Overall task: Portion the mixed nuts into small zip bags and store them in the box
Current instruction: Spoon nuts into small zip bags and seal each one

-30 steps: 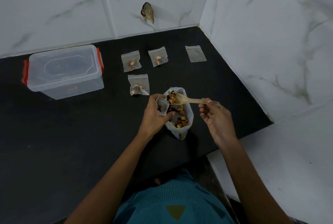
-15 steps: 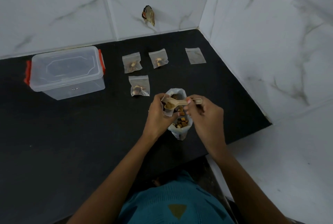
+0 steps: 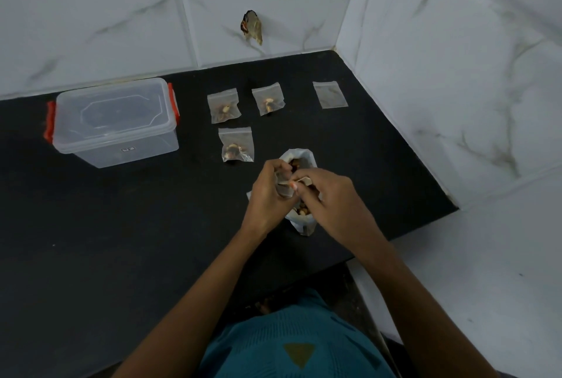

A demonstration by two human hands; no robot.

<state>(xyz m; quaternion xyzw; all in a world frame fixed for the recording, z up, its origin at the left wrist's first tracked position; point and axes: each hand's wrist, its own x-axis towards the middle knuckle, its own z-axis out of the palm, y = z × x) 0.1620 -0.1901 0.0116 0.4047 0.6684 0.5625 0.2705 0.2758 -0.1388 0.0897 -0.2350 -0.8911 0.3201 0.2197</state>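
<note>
Near the front right edge of the black tabletop (image 3: 121,225), held both hands close together over an open bag of mixed nuts (image 3: 299,155). Gripped a small zip bag (image 3: 284,190) in the left hand (image 3: 267,195), with fingers curled round it and its mouth turned toward the other hand. Pinched a pale wooden spoon (image 3: 305,180) in the right hand (image 3: 330,199), with fingers curled tight on it, at the mouth of the small bag. Could see only a short piece of the spoon and could not tell what lay in its bowl. Could make out brown nuts at the far rim of the big bag and again at its near end, below the hands.

Just beyond the left hand, counted three filled zip bags (image 3: 235,145) flat on the tabletop: one close to the big bag and two side by side further back. To their right, well apart, noted one empty zip bag (image 3: 330,94) lying flat. Far left, near the tiled wall (image 3: 91,12), saw the clear box (image 3: 112,122) with its lid on and a red clasp at each end. On the wall above the bags, noticed a small dark scrap (image 3: 251,26). At the bottom edge, glimpsed a teal garment (image 3: 298,347).
</note>
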